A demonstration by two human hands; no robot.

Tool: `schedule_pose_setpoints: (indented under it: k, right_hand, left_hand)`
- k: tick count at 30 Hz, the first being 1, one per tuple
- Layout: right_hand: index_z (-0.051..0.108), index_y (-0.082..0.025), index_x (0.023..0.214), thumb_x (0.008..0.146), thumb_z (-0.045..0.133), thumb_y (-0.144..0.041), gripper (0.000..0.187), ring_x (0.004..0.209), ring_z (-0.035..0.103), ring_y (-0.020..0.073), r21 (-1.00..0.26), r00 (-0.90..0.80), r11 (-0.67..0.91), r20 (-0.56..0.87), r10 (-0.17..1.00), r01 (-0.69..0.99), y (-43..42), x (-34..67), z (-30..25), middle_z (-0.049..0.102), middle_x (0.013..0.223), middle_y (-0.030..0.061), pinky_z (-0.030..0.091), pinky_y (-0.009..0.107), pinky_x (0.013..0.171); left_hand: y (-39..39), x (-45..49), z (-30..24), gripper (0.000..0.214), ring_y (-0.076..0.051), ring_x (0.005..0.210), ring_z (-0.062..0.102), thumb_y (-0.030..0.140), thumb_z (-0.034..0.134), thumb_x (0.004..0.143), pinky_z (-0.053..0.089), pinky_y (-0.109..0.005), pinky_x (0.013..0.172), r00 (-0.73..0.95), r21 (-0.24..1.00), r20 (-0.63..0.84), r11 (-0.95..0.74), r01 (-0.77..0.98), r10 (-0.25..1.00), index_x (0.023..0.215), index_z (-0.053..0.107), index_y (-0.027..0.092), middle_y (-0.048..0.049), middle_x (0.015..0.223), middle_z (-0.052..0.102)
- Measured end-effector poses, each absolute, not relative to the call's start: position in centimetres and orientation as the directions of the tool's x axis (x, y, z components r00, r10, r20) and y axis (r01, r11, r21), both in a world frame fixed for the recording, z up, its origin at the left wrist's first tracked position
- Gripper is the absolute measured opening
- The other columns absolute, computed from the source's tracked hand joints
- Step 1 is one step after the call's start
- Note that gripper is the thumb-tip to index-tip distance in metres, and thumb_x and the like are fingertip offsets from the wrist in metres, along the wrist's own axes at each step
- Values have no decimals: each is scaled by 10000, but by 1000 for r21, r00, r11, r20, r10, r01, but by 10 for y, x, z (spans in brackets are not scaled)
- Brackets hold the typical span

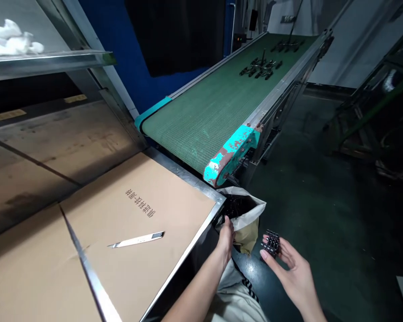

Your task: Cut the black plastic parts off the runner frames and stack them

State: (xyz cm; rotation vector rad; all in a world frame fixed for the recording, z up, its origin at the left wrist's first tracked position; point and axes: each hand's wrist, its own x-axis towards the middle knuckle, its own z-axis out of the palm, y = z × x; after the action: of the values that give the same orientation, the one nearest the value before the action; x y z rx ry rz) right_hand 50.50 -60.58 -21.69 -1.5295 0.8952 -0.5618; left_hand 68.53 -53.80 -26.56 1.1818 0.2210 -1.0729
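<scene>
My right hand [290, 266] holds a small black moulded plastic part [271, 243] in its fingertips, low at the right, over the dark floor. My left hand [226, 239] reaches down beside the table edge into the mouth of a pale sack [251, 214] that holds dark parts; its fingers are curled at the sack's rim, and I cannot see what they grip. The sack stands on the floor under the end of a green conveyor belt [215, 107].
More black parts [260, 68] lie far up the belt. A metal-edged table [188, 176] at the left is covered with brown cardboard [134, 250]; a utility knife [137, 240] lies on it. A shelf with white cloth [10, 40] hangs above.
</scene>
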Motion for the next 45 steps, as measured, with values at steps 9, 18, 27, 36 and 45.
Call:
schedule_pose_setpoints:
  k: [9, 18, 27, 36, 45]
  right_hand:
    - [689, -249, 1284, 814, 842, -281, 495, 1197, 716, 291, -995, 865, -64, 97, -493, 75, -554, 567, -156, 750, 1292, 97, 602, 360, 1037]
    - [629, -314, 1342, 770, 875, -253, 626, 1238, 673, 270, -912, 903, -136, 405, -144, 387, -484, 611, -100, 710, 1321, 52, 560, 368, 1086]
    - [678, -323, 1300, 761, 877, -518, 606, 1444, 479, 325, -883, 943, 361, 331, 28, 299, -433, 626, -102, 618, 1402, 87, 389, 474, 1235]
    - [702, -370, 1268, 652, 903, -624, 696, 1345, 577, 372, -765, 981, 644, 117, 157, -12, -417, 623, -103, 563, 1517, 92, 465, 548, 1131]
    - [696, -341, 1269, 661, 889, -595, 686, 1383, 542, 379, -696, 983, 711, 40, 180, -102, -415, 621, -108, 611, 1460, 107, 449, 561, 1139]
  left_hand:
    - [-409, 642, -156, 473, -309, 1407, 554, 460, 637, 989, 422, -451, 1212, 751, 929, -171, 151, 339, -638, 1421, 634, 268, -94, 1516, 600]
    - [-328, 628, -131, 537, -315, 1522, 400, 451, 547, 1035, 436, -360, 1201, 895, 944, 268, 281, -171, -357, 1547, 492, 300, -77, 1683, 369]
    - [-311, 600, -102, 550, -333, 1364, 590, 585, 753, 868, 507, -399, 1144, 994, 939, 95, 328, -106, 51, 1335, 698, 298, -93, 1444, 653]
    - [-308, 600, -98, 617, -367, 1274, 636, 567, 865, 753, 518, -501, 1122, 977, 958, 80, 254, -130, 196, 1261, 701, 258, -126, 1296, 696]
    - [-309, 605, -93, 539, -307, 1216, 646, 508, 874, 771, 536, -404, 1082, 967, 974, 131, 154, -166, 217, 1218, 698, 264, -86, 1232, 661]
